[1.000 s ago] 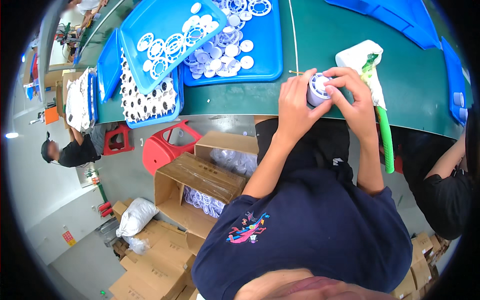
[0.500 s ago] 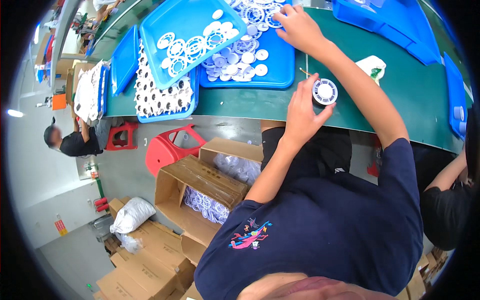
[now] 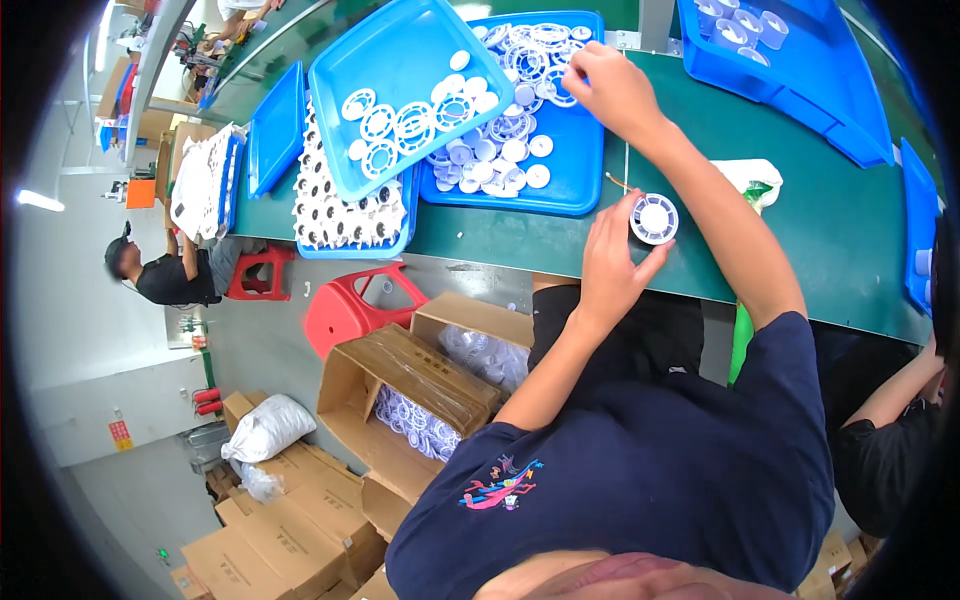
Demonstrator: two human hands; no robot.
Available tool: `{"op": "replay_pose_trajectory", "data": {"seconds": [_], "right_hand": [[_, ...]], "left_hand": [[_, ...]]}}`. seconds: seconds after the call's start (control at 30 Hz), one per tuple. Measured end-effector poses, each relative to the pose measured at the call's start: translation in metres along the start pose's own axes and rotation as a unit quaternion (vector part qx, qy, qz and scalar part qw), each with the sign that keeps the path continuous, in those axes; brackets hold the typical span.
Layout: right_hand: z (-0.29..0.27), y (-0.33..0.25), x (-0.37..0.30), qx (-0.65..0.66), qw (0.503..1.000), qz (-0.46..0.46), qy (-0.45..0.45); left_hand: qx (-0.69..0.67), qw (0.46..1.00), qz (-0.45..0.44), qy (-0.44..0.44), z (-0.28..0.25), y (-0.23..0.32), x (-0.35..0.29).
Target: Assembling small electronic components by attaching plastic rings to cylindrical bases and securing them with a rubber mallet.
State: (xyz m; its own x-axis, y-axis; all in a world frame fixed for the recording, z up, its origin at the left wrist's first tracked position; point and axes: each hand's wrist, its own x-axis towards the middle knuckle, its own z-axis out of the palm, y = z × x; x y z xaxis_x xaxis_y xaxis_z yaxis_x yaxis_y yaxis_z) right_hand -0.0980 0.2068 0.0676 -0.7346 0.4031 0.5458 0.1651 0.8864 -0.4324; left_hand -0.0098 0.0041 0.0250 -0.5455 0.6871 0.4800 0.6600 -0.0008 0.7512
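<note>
My left hand [image 3: 612, 255] is closed around a small round device [image 3: 654, 219] near the table's front edge. It has a white slotted top, a dark side, and a thin wire sticks up beside it. My right hand [image 3: 618, 95] reaches over the right rim of a blue tray [image 3: 570, 180], its fingers bent together beside a white ring [image 3: 558, 86]. What those fingertips hold, if anything, is hidden. White rings and small round caps [image 3: 485, 150] are heaped in that tray.
A second blue tray [image 3: 365, 55] with rings overlaps a tray of white parts with dark centres [image 3: 345, 205]. A blue bin [image 3: 790, 85] stands far right, near a white-and-green bag [image 3: 750, 180]. Below are a red stool [image 3: 335, 315] and cartons [image 3: 420, 365]. Another person [image 3: 180, 265] sits left.
The whole view has shifted, so the table sits lower in it. My right fingers have drawn closer together at the tray's rings. My left hand still holds the round device.
</note>
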Motion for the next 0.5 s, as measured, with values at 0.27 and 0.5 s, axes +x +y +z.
{"op": "replay_pose_trajectory", "data": {"seconds": [0.27, 0.5], "right_hand": [[-0.015, 0.018, 0.007, 0.313, 0.936, 0.066, -0.147], [-0.038, -0.003, 0.002, 0.421, 0.874, 0.088, -0.227]], "left_hand": [[0.005, 0.993, -0.093, 0.078, 0.01, 0.008, 0.006], [0.036, 0.998, -0.048, 0.031, 0.009, 0.007, 0.006]]}}
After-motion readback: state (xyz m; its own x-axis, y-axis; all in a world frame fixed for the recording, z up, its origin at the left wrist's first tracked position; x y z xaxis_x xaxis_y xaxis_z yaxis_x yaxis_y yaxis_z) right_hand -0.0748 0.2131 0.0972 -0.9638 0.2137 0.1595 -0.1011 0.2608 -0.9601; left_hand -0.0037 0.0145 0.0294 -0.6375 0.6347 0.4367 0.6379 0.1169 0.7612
